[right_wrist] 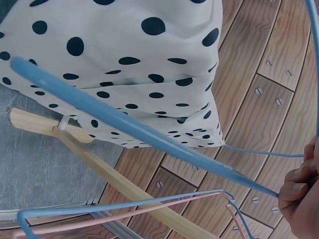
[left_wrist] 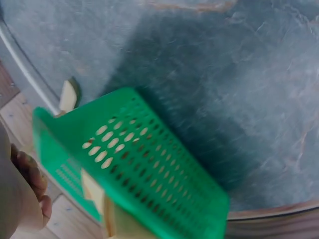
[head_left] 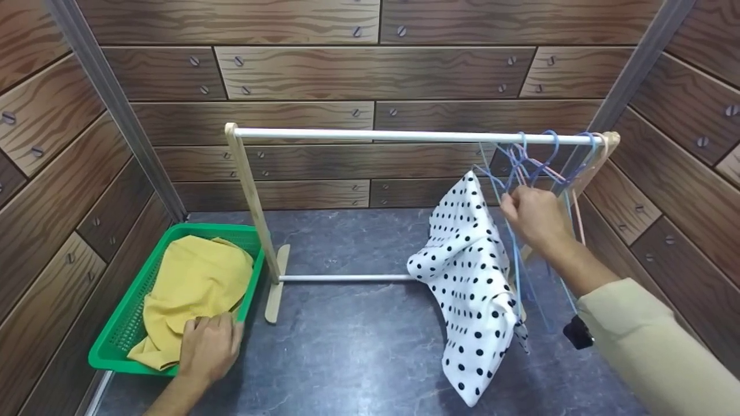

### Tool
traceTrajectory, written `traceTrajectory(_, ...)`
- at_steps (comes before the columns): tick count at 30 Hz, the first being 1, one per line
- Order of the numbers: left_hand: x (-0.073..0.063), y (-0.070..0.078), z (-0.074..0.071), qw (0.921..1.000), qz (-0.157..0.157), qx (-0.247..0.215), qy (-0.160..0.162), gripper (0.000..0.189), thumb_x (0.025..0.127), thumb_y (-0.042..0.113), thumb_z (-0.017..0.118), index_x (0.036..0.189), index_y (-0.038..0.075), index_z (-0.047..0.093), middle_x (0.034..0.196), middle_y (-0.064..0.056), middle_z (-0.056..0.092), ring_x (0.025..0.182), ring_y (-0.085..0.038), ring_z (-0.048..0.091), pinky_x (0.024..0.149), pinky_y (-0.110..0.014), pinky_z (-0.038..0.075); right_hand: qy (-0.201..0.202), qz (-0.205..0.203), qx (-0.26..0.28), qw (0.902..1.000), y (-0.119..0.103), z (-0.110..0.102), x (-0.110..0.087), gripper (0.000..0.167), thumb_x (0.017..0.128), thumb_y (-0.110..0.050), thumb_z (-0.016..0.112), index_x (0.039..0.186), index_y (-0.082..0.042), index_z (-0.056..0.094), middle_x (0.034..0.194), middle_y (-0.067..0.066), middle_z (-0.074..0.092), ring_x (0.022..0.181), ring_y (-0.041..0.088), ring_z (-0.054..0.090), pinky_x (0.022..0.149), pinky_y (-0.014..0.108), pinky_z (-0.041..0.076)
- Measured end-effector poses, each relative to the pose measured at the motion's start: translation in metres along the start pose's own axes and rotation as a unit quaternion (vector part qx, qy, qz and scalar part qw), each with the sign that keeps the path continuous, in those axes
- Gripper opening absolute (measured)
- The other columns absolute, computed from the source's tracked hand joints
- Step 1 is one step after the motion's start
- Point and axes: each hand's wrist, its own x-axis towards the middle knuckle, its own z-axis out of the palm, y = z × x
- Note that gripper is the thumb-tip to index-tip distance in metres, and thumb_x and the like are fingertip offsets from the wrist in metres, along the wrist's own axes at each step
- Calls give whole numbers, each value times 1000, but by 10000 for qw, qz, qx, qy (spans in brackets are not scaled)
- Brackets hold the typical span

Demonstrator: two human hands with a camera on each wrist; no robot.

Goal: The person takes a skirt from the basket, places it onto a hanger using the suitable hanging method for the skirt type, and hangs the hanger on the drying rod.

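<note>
My right hand (head_left: 536, 215) grips a blue clothes hanger (right_wrist: 124, 122) near its top, below the rack's rail. From this hanger a white cloth with black dots (head_left: 468, 277) hangs at a slant. In the right wrist view the fingers (right_wrist: 299, 191) curl round the hanger at the right edge. My left hand (head_left: 211, 346) is over the front of a green basket (head_left: 115, 341), at the lower edge of a yellow cloth (head_left: 199, 277). Its fingers (left_wrist: 31, 174) look loosely bent in the left wrist view, with nothing visible between them.
A clothes rack with a white rail (head_left: 358, 135) and wooden legs (head_left: 251, 202) stands in the middle. Several blue, purple and pink hangers (head_left: 578, 173) crowd the rail's right end. Wood-patterned walls (head_left: 300, 72) enclose the grey marbled surface (head_left: 347, 346).
</note>
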Motion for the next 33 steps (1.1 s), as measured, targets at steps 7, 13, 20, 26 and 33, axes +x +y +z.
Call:
traceTrajectory(7, -4, -15, 12, 9476, -1393, -361, -2852, 49, 89, 49, 64, 100, 1, 59, 85, -10, 60, 83, -33, 61, 77, -50, 33, 124, -366, -382, 9985, 3, 3, 2, 32, 93, -17, 55, 63, -6, 50, 58, 15, 54, 48, 32, 48, 46, 47, 41)
traceTrajectory(13, 2, -17, 15, 9413, -1097, -239, -3183, 30, 90, 36, 60, 85, 7, 65, 82, -9, 65, 81, -33, 63, 77, -51, 35, -28, -245, -694, 9973, 3, 8, 5, 33, 97, -19, 52, 69, -1, 50, 64, 23, 56, 53, 44, 56, 47, 54, 44)
traceTrajectory(20, -6, -20, 18, 9315, -1325, -611, -3332, 28, 90, 35, 60, 88, 7, 65, 84, -10, 67, 85, -34, 64, 85, -56, 34, -1122, 233, -610, 9915, -13, 0, -16, 43, 104, -34, 44, 76, -2, 54, 68, 19, 57, 58, 36, 57, 50, 47, 46)
traceTrajectory(26, -5, -25, 16, 9319, -1491, -654, -3241, 36, 90, 35, 61, 106, 3, 67, 100, -16, 70, 97, -40, 64, 90, -60, 33, -1224, -21, -476, 9913, -25, 7, -61, 38, 101, -28, 48, 69, -9, 49, 59, 8, 49, 48, 24, 46, 45, 40, 40)
traceTrajectory(33, -5, -20, 23, 9311, -1538, -742, -3224, 27, 88, 35, 63, 92, 8, 65, 88, -10, 68, 89, -34, 64, 84, -53, 37, -170, -433, -611, 9970, -19, 14, -68, 33, 95, -14, 53, 64, -6, 45, 54, 11, 43, 41, 30, 43, 41, 47, 40)
